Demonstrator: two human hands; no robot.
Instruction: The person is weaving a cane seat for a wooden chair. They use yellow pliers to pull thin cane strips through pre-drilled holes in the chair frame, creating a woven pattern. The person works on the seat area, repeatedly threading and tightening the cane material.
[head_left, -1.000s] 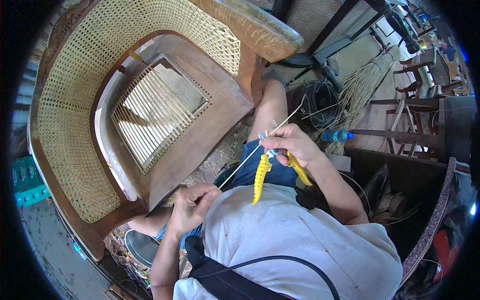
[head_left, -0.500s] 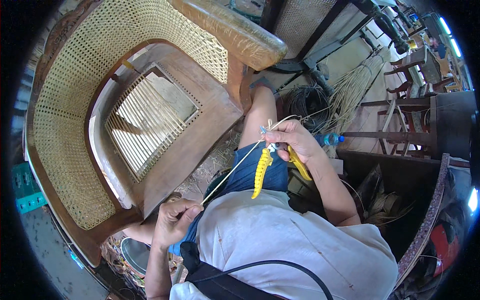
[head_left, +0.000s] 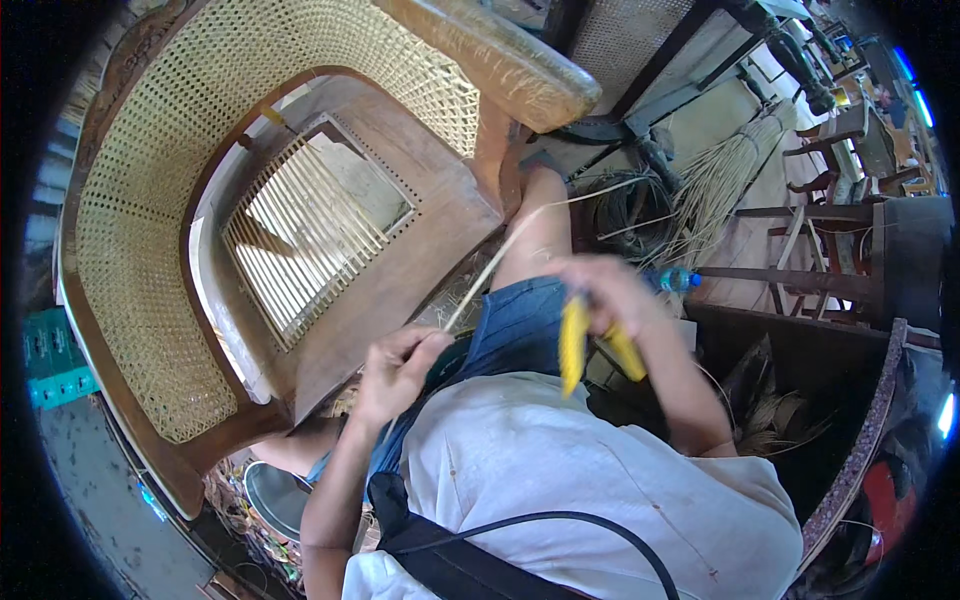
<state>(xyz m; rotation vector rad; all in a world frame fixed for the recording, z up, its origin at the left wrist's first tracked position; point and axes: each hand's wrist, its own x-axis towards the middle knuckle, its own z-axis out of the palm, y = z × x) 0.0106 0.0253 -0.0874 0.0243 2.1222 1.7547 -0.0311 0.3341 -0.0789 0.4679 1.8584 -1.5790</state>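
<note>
Extending far right, the cane strand [head_left: 490, 270] is pinched by the left hand's [head_left: 395, 372] fingers, presumably for control; yellow-handled pliers [head_left: 573, 348] are gripped in the right hand [head_left: 615, 288].

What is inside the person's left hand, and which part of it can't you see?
A pale strand: a long stretch shows, running up and away from the left hand. The part inside the grasp is covered.
</note>
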